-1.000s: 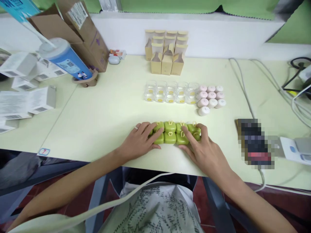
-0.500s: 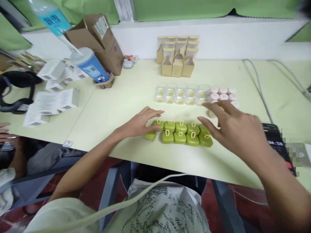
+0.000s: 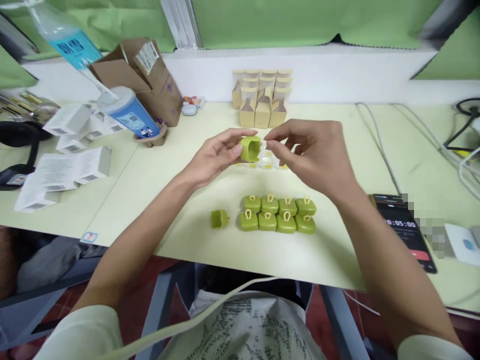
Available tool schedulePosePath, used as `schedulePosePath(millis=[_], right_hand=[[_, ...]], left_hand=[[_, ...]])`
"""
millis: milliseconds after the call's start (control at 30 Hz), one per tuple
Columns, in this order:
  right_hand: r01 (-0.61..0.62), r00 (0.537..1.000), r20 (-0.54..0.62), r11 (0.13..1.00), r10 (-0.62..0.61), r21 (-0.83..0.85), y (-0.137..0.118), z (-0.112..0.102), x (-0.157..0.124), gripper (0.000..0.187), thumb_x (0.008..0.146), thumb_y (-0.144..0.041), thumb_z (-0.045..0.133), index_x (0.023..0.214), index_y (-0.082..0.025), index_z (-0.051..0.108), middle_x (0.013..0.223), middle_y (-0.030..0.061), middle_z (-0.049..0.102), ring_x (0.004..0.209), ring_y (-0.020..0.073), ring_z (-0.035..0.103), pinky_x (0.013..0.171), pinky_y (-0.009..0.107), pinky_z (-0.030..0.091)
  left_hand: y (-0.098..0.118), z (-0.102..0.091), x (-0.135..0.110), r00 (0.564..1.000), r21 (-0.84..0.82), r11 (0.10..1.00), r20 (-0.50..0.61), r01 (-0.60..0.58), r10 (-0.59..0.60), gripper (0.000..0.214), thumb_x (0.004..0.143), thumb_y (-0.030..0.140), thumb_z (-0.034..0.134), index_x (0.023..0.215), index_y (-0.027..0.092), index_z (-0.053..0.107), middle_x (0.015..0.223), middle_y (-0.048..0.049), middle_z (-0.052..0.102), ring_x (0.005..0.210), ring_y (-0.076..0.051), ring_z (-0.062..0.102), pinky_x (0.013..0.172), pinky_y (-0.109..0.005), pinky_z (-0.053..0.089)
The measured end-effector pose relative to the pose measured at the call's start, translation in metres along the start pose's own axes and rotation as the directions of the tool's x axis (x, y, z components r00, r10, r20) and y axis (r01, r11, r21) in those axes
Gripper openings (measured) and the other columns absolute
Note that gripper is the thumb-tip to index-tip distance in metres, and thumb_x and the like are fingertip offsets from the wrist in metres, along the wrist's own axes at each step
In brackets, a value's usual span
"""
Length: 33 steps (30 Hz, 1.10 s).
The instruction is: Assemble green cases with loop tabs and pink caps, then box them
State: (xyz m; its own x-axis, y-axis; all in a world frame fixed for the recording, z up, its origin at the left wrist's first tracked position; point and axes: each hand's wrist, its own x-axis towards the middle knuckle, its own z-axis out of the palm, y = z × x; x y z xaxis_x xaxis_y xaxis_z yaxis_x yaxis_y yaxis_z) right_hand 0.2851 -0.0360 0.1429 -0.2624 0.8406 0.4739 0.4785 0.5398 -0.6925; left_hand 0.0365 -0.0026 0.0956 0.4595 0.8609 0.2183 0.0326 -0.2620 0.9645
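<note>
My left hand (image 3: 213,156) holds a small green open case piece (image 3: 250,149) between thumb and fingers, its hollow side turned to the right. My right hand (image 3: 313,155) is just right of it, thumb and index fingertip close together; whether they hold something small I cannot make out. Below, several green rounded cases (image 3: 277,220) with cream loops stand in two rows. Another hollow green piece (image 3: 219,219) lies apart to their left. Clear plastic cups (image 3: 267,159) with yellow marks are partly hidden behind my hands.
Several open cardboard boxes (image 3: 262,112) stand against the wall. To the left are white boxes (image 3: 60,165), a blue tub (image 3: 131,117), a brown carton (image 3: 157,85) and headphones (image 3: 18,155). A phone (image 3: 403,230) lies at the right, with cables (image 3: 382,145) behind it.
My left hand has risen from the green cases and now holds a green piece. My right hand has moved left beside it, covering the pink round pieces. A hollow green piece now lies exposed.
</note>
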Motion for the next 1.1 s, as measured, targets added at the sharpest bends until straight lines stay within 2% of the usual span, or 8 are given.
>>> schedulePosePath(millis=[133,233,300,467,600,800,1000,1100], right_hand=[[-0.094,0.994,-0.063,0.996,0.093,-0.006,0.006,0.006,-0.001,0.01,0.096,-0.024,0.074,0.09,-0.027,0.082,0.087,0.0016,0.083,0.069,0.0188,0.07,0.071,0.036,0.06],[-0.138,0.984,-0.122,0.988,0.129,-0.064,0.01,0.004,-0.002,0.01,0.092,-0.02,0.073,0.086,-0.023,0.081,0.08,0.0019,0.08,0.062,0.0163,0.061,0.065,0.035,0.054],[-0.157,0.98,-0.136,0.985,0.147,-0.065,0.012,0.004,-0.002,0.009,0.09,-0.019,0.074,0.083,-0.022,0.078,0.076,0.0021,0.076,0.062,0.0155,0.058,0.063,0.033,0.051],[-0.212,0.971,-0.108,0.977,0.211,0.006,0.016,0.008,-0.003,0.012,0.089,-0.019,0.076,0.078,-0.022,0.072,0.07,-0.0001,0.066,0.062,0.0137,0.056,0.057,0.03,0.045],[-0.237,0.97,-0.045,0.969,0.24,0.074,0.015,0.007,-0.001,0.022,0.087,-0.02,0.079,0.071,-0.023,0.065,0.066,-0.0017,0.058,0.062,0.0135,0.056,0.056,0.028,0.045],[-0.183,0.981,-0.034,0.97,0.191,0.161,0.012,0.007,-0.001,0.017,0.087,-0.028,0.087,0.079,-0.023,0.073,0.072,-0.0008,0.066,0.067,0.0152,0.063,0.058,0.029,0.053],[-0.221,0.974,-0.012,0.959,0.226,0.178,0.013,0.008,-0.002,0.021,0.082,-0.029,0.089,0.073,-0.023,0.071,0.065,-0.0024,0.062,0.063,0.0132,0.057,0.052,0.026,0.048],[-0.24,0.971,0.029,0.956,0.239,0.166,0.011,0.004,-0.001,0.02,0.08,-0.027,0.089,0.072,-0.023,0.071,0.064,-0.0028,0.06,0.062,0.0125,0.056,0.051,0.025,0.047]], left_hand=[[0.007,0.017,0.035,0.985,0.009,0.988,0.082,-0.151,0.15,0.066,0.085,0.071,0.09,0.135,0.031,0.075,0.135,-0.0065,0.079,0.133,-0.032,0.077,0.111,-0.049,0.067],[0.004,0.023,0.047,0.96,0.048,0.96,0.065,-0.274,0.271,0.058,0.083,0.063,0.095,0.126,0.028,0.077,0.131,-0.0039,0.08,0.131,-0.029,0.077,0.118,-0.047,0.064],[0.0,0.025,0.049,0.953,0.078,0.951,0.055,-0.301,0.297,0.059,0.084,0.061,0.096,0.127,0.026,0.076,0.13,-0.0037,0.08,0.129,-0.027,0.077,0.12,-0.046,0.062],[-0.005,0.025,0.043,0.959,0.166,0.944,0.056,-0.284,0.278,0.071,0.083,0.073,0.091,0.129,0.022,0.074,0.128,-0.0058,0.078,0.13,-0.03,0.077,0.12,-0.046,0.064],[0.005,0.022,0.035,0.977,0.219,0.953,0.083,-0.211,0.197,0.071,0.086,0.077,0.086,0.131,0.024,0.074,0.133,-0.0058,0.075,0.134,-0.032,0.075,0.116,-0.052,0.066],[0.016,0.015,0.032,0.981,0.194,0.964,0.092,-0.185,0.169,0.071,0.081,0.069,0.095,0.13,0.024,0.071,0.134,-0.0099,0.077,0.133,-0.033,0.074,0.111,-0.053,0.069],[0.01,0.023,0.031,0.978,0.093,0.975,0.068,-0.203,0.197,0.064,0.074,0.064,0.101,0.116,0.024,0.074,0.127,-0.0066,0.077,0.127,-0.029,0.078,0.101,-0.043,0.072],[0.013,0.024,0.03,0.975,0.025,0.978,0.087,-0.206,0.204,0.055,0.076,0.052,0.102,0.112,0.022,0.075,0.122,-0.0035,0.077,0.122,-0.026,0.081,0.098,-0.04,0.072]])
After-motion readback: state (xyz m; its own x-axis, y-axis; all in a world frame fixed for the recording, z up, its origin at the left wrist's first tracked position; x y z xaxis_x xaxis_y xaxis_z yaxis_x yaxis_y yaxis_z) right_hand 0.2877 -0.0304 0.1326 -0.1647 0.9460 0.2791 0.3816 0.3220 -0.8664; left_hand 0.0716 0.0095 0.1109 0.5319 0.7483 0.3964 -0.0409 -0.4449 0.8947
